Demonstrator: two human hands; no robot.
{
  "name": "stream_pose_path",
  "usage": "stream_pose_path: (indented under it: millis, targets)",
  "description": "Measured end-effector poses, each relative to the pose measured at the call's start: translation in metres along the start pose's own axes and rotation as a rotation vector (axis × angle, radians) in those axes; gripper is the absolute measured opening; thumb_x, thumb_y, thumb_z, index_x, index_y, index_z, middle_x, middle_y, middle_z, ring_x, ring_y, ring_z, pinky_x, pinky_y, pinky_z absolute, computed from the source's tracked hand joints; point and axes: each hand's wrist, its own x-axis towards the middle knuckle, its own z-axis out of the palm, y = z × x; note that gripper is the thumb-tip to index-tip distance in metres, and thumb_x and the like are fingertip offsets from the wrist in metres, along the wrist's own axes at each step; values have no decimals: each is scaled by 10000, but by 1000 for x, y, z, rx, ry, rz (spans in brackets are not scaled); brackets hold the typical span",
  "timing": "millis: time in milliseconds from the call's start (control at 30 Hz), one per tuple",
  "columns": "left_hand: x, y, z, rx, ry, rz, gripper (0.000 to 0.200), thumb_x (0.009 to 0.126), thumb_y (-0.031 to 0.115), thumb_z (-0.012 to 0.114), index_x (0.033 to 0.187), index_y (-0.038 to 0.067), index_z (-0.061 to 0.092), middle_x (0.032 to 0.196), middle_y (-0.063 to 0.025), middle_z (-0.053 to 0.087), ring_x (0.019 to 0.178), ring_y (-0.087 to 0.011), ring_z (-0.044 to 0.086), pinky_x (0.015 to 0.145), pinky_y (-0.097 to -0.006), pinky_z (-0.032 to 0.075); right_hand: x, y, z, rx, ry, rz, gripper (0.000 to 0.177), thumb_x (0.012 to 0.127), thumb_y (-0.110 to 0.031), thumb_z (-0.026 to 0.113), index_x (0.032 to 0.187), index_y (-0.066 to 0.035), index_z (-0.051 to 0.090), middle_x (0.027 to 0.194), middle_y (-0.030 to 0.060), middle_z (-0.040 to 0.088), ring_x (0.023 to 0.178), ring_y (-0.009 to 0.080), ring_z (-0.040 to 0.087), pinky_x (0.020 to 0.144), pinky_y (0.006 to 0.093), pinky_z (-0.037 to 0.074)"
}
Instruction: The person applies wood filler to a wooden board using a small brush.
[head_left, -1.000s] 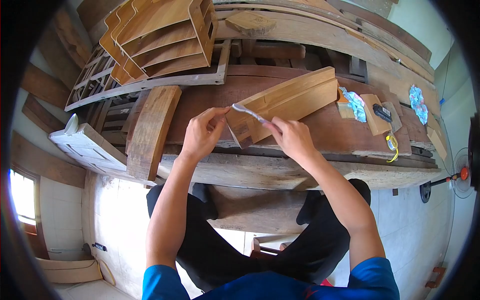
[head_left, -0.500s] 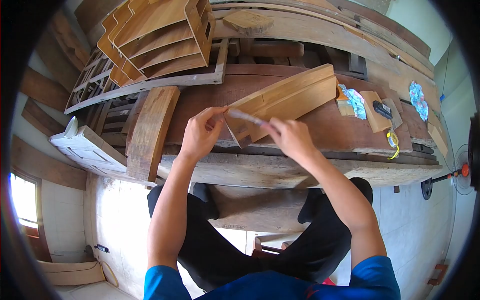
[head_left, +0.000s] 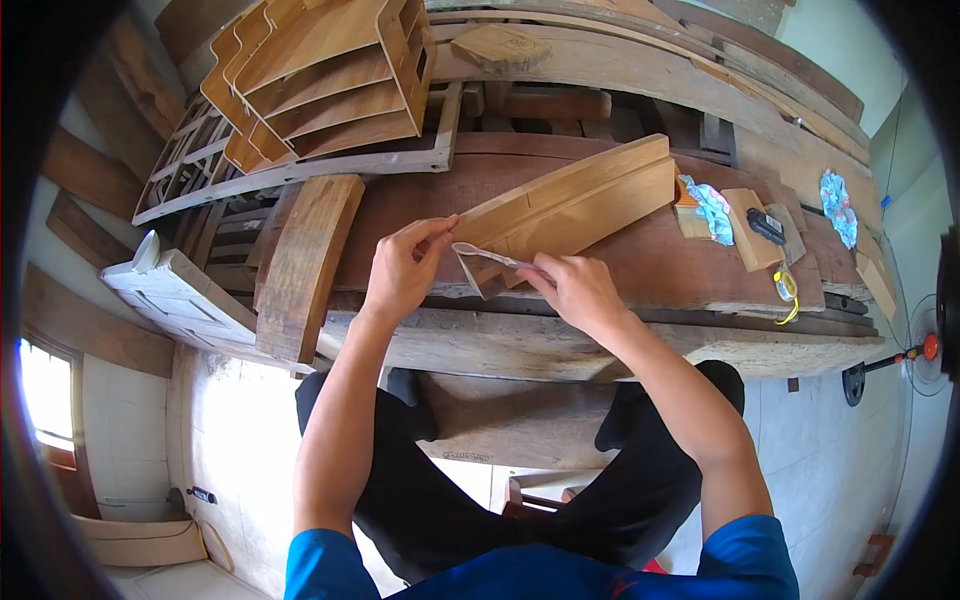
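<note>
The left hand (head_left: pixel 400 270) is closed on the near-left end of a long wooden moulding (head_left: pixel 580 200), with the thumb and forefinger pinched at its top corner. The right hand (head_left: pixel 575 290) is closed around the back of a slim pale tool (head_left: pixel 488 257), possibly a small brush, though its head is too small to tell. The tool's tip lies against the cut end of the moulding, just beside the left fingertips.

The moulding lies on a reddish workbench slab (head_left: pixel 400 200), in the middle of the scene. Its long axis runs from near-left to far-right, and the notched, joint-like end points near-left towards the person. It looks stiff and fairly light for its length. With one end pinched it would likely pivot, so a hold further along the flat face would steady it better. The tool points left along much the same line. It seems light and a little springy, best gripped near its rear as it is now.

A curved wooden block (head_left: pixel 305 265) lies to the left, and stacked shelf-like wooden parts (head_left: pixel 320 80) sit far left. To the right are a patterned cloth (head_left: pixel 712 210), a small black device (head_left: pixel 765 225) and a yellow tape measure (head_left: pixel 786 285).
</note>
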Motion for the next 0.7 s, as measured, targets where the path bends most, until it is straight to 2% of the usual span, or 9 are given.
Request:
stream_pose_path:
  millis: [100,200,233,333,367,467,500,700]
  targets:
    - [-1,0,1,1,-1,21,263,1022,85,706,1273,50,774,984,-76,767,737,-106,580,680,-276,511,5,1,-9,34,-55,127,370,1073,-389,639,887,-86,738,624,80,693,438,161,613,386,327,485]
    - [1,-5,2,-4,-1,58,263,1021,85,705,1273,48,772,1014,-89,780,752,-117,594,700,-277,516,4,-5,-18,44,-73,109,377,1077,-391,631,878,-88,731,622,88,694,449,176,636,401,346,506]
    - [2,-3,2,-2,8,50,258,1011,87,711,1258,50,775,1026,-108,784,747,-140,617,705,-288,531,-1,-1,-2,43,-13,-20,381,1087,-395,611,894,-88,729,609,86,680,430,162,607,387,333,493]
    - [-1,2,-1,25,7,29,247,992,89,722,1229,56,782,1051,-144,791,738,-185,663,712,-310,561,3,0,-2,18,-152,136,367,1087,-389,614,909,-90,732,612,92,683,446,169,631,398,340,509]
    - [0,2,-1,36,7,26,247,992,87,721,1230,57,783,1052,-143,792,737,-185,663,711,-310,560,7,3,-9,-1,-64,124,363,1088,-384,614,913,-91,738,610,92,683,444,179,629,403,357,513]
    - [-1,-2,1,20,16,46,246,994,87,720,1229,60,785,1053,-141,793,737,-186,664,710,-312,561,0,7,-1,101,-76,124,360,1088,-372,618,906,-84,732,601,103,683,460,224,661,436,393,539]
    - [0,-3,1,12,14,62,245,994,88,720,1229,61,786,1054,-141,793,738,-186,665,711,-313,561,0,-3,-7,44,-87,100,354,1087,-368,622,909,-83,733,604,108,685,455,235,655,442,397,542]
    - [0,1,-1,-8,-1,19,247,995,82,717,1232,58,783,1065,-142,792,750,-193,672,717,-317,560,4,-6,-11,69,-143,153,360,1081,-372,628,912,-71,730,622,119,701,476,254,679,455,404,559]
